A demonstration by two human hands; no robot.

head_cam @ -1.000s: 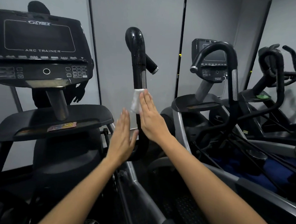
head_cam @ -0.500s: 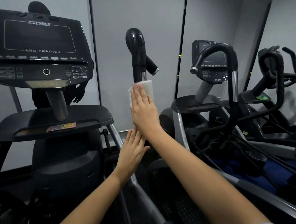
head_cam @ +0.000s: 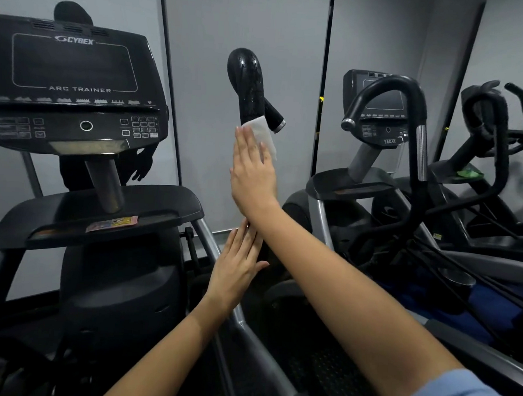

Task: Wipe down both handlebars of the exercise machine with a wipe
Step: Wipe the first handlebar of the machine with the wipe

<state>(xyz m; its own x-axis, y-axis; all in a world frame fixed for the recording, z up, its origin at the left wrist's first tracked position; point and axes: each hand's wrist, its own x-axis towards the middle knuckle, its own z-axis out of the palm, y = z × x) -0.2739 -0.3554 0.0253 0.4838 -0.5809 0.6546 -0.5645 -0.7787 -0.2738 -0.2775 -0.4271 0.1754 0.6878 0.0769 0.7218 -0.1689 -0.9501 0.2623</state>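
Since a second ago, right hand and white wipe have climbed the glossy black handlebar.

Flat, straight fingers press the wipe against the bar just below its curved top; left hand, fingers straight and holding nothing, rests lower on the handlebar, right of the black Cybex console.

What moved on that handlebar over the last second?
The right hand slid the wipe up the handlebar, from the lower silver section to the base of the black grip, fingers flat against it. The left hand shifted right, to the bar below the right wrist, fingers straight. Nothing was let go. The console stayed put.
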